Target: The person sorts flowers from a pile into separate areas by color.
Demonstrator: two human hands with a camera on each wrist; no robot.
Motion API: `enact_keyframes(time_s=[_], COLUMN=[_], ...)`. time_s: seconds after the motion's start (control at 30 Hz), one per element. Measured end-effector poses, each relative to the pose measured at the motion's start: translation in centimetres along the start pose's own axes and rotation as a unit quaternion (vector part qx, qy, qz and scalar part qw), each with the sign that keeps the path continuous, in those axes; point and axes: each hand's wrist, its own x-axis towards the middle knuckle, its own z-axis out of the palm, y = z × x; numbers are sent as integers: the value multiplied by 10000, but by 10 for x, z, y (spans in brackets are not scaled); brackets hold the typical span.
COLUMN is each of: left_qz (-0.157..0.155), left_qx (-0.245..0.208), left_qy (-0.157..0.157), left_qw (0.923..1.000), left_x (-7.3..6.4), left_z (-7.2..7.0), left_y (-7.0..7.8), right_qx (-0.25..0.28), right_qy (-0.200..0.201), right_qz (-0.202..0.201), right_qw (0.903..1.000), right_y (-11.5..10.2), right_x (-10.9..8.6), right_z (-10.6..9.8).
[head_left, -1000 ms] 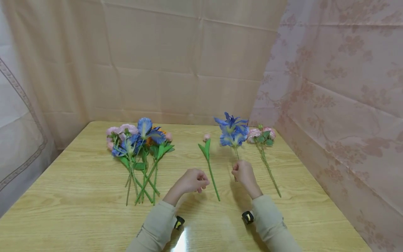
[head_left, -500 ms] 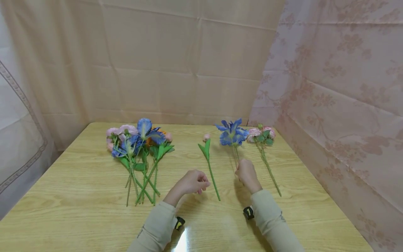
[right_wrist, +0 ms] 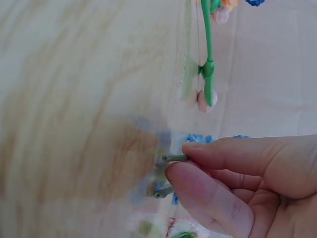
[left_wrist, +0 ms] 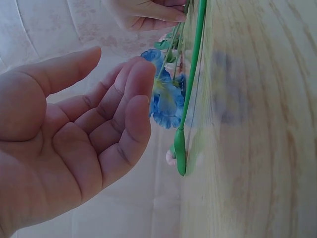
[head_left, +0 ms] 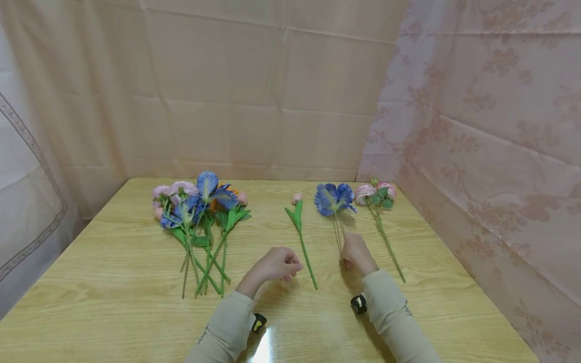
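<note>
My right hand [head_left: 358, 253] pinches the thin stems of blue artificial irises [head_left: 335, 199] low down, between thumb and fingers. Two cut stem ends [right_wrist: 174, 158] show by the fingertips in the right wrist view. The blooms are low over the far right part of the table; whether they touch it I cannot tell. My left hand [head_left: 278, 263] hovers palm inward with relaxed, slightly bent fingers and nothing in it. Just to its right, a single pink tulip [head_left: 297, 198] with a green stem lies on the table between the two hands.
At the left lies a heap of mixed flowers with crossed green stems [head_left: 210, 262]. A pink rose stem [head_left: 386, 242] lies right of my right hand. The wooden table [head_left: 113, 312] ends at a beige curtain [head_left: 218, 101] behind and a patterned cloth [head_left: 490, 151] at right.
The irises in my right hand have come down from raised to low over the table, their blooms tipping away. My left hand has hardly moved.
</note>
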Motion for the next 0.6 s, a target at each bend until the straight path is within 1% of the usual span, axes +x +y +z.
enact_keyframes(time_s=[0.1,0.2,0.47,0.6], left_qz=[11,-16,-35,-53], left_qx=[-4,-14,-20,22], left_qy=[-17,-37,-83,-78], left_qw=[10000,10000,10000,10000], left_x=[0,0,0,0], left_z=[1,1,3,3], left_y=[0,-1,-3,-4], right_qx=[150,198,435,552], right_qy=[-125,-163,26,1], right_qz=[69,100,-30,28], right_qw=[9998,9996,9990,9985], right_y=[0,0,1,-1], right_x=[0,-1,-4,-6], right_z=[0,-1,-1,-2])
